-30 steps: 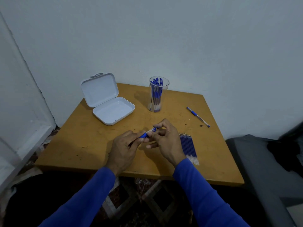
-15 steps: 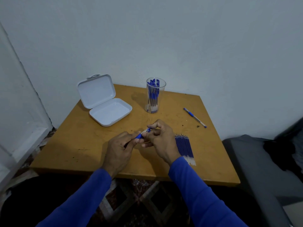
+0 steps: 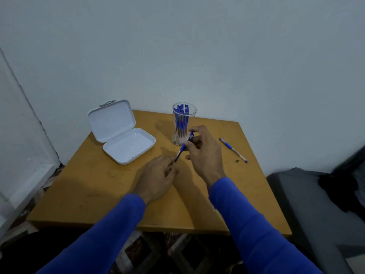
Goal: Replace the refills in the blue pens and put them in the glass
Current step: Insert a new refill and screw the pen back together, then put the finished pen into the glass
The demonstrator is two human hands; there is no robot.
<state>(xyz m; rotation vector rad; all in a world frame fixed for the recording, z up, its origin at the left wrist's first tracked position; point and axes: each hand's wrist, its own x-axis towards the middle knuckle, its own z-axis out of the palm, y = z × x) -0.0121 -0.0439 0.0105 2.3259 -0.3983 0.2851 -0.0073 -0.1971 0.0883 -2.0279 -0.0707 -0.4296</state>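
Now lifted toward 12 o'clock: right hand (image 3: pixel 205 153), fingers clamped on blue pen (image 3: pixel 183 147), just before glass (image 3: pixel 182 123). Left hand (image 3: pixel 158 175) pinching pen's lower tip, on table (image 3: pixel 83 184).

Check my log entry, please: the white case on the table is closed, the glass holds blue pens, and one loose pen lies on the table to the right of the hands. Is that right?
Not quite. The head view shows the white case open, its lid tipped back toward the wall. The rest stands: the glass holds blue pens, and one loose pen lies on the table to the right of the hands.
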